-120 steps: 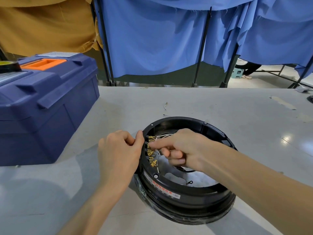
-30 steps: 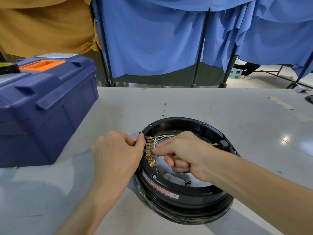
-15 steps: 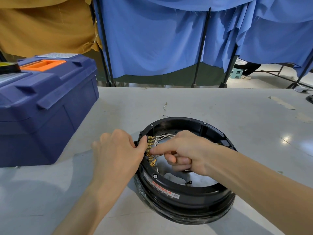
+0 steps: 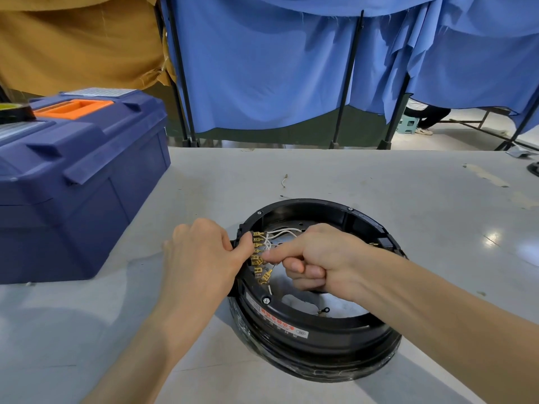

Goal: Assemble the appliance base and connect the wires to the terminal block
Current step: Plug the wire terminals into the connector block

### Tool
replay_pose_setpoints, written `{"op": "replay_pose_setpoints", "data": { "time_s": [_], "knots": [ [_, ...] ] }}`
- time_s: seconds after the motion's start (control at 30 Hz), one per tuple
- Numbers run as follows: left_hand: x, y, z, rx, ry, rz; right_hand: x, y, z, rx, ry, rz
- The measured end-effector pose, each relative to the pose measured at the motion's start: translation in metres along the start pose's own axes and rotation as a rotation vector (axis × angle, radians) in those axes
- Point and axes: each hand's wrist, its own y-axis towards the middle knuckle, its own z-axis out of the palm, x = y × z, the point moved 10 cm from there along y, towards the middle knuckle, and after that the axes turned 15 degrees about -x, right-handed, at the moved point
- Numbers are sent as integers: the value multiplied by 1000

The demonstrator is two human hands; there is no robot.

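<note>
Grey table point(image 4: 320, 170) backed by blue curtains point(image 4: 262, 68); base point(image 4: 320, 342) laid on it, toolbox point(image 4: 73, 185) to base's left. Base rim gripped by left hand point(image 4: 201, 258); wire point(image 4: 281, 231) pinched by right hand point(image 4: 323, 258) at terminals point(image 4: 256, 260) inside base.

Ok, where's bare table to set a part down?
Bare: table right of the base; the strip behind it, bar a wire scrap; the near-left corner in front of the toolbox. Crowded: the base's left rim, where left hand grips and right hand pinches a wire.

Black round base point(image 4: 315, 342) lies tilted; white wires point(image 4: 284, 231) reach brass terminals point(image 4: 257, 259) inside its rim.
</note>
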Motion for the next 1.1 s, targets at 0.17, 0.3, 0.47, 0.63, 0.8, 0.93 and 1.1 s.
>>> {"op": "replay_pose_setpoints", "data": {
  "time_s": [0.17,0.3,0.47,0.63,0.8,0.93,1.1],
  "knots": [
    [0,0,1,1,6,18,-6,-2,-3,-78,106,42],
    [-1,0,1,-6,-3,21,-13,-4,-1,-118,207,105],
    [-2,0,0,-11,5,21,-22,-5,6,-104,307,195],
    [-4,-1,-1,-4,12,27,-21,-5,4,-117,323,188],
    [-5,-1,-1,2,8,16,-22,-6,3,-126,317,194],
    [-5,-1,-1,-1,8,5,-23,-5,0,-181,294,175],
    [-6,-2,-1,0,20,19,-23,-7,0,-174,293,177]
  ]
}}
